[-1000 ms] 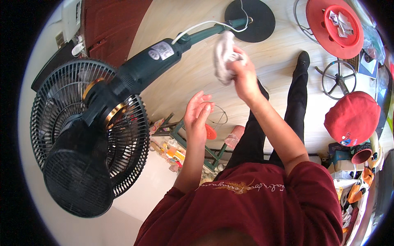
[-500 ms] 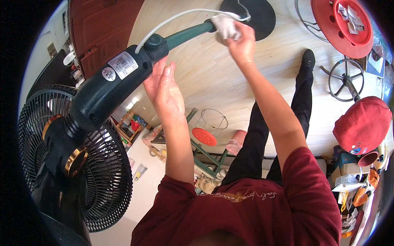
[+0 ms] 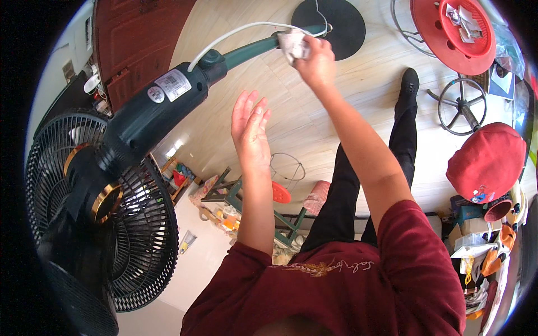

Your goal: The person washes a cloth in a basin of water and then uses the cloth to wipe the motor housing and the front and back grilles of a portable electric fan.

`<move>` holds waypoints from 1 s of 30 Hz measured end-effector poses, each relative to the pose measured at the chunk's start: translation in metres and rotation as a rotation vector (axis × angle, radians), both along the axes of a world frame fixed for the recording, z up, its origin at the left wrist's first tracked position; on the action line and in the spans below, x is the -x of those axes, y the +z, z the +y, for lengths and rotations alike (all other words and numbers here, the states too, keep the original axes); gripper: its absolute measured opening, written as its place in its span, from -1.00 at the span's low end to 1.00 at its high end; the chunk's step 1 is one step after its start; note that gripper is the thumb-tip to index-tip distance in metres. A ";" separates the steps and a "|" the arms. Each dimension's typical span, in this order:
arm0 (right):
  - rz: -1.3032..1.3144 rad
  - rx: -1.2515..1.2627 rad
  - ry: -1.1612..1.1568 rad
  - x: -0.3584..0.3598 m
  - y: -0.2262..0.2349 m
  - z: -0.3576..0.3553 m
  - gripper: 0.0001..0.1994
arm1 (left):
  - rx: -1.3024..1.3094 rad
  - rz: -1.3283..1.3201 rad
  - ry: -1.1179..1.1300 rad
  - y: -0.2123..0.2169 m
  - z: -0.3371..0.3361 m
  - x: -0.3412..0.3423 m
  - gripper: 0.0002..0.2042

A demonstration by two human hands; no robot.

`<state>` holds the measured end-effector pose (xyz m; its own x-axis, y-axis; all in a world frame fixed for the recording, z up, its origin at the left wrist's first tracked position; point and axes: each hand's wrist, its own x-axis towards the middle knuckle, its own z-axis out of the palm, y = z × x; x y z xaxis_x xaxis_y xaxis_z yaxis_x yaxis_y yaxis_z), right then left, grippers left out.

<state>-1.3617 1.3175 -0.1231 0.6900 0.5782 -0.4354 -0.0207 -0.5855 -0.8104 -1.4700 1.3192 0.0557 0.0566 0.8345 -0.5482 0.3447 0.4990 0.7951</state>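
Note:
A dark green standing fan [image 3: 162, 109] leans across the left of the head view, its black grille [image 3: 143, 241] at the lower left. Its green pole [image 3: 249, 55] runs up toward a round black base [image 3: 350, 28] on the floor. My right hand [image 3: 318, 64] is closed on a crumpled whitish cloth [image 3: 292, 46], which presses against the pole's joint. A white power cord [image 3: 230, 31] arches from the fan's neck past the cloth. Below the pole, my left hand [image 3: 250, 131] is open with fingers stretched up, apart from the fan and holding nothing.
At the upper right, a red stool [image 3: 420, 28] carries a red basket [image 3: 487, 47] with paper scraps. Beneath it stands a round stool with a red padded cover [image 3: 486, 162]. Boxes and bags [image 3: 476, 241] crowd the lower right. A dark red wooden door [image 3: 131, 45] is at the upper left.
My left hand has come away from the fan's body and moved right. My right hand and the cloth have slid a little left and down along the pole.

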 end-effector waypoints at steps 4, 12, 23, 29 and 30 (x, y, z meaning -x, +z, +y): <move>1.232 0.090 -0.563 -0.004 -0.018 -0.071 -0.69 | 0.145 0.052 -0.015 -0.009 -0.021 0.015 -0.47; 2.180 -0.570 -0.172 -0.016 0.074 -0.178 -0.61 | 0.532 -0.175 0.237 -0.008 -0.073 0.002 -0.38; 1.484 -0.249 0.005 -0.073 0.141 -0.160 -0.67 | 0.424 -0.392 0.012 0.043 -0.087 -0.033 -0.72; 1.646 -0.374 -0.302 -0.075 0.153 -0.189 -0.55 | 0.309 -0.411 0.061 0.059 -0.101 -0.015 -0.85; 1.659 -0.334 -0.315 -0.077 0.174 -0.190 -0.51 | 0.297 -0.326 0.088 0.069 -0.103 -0.017 -0.84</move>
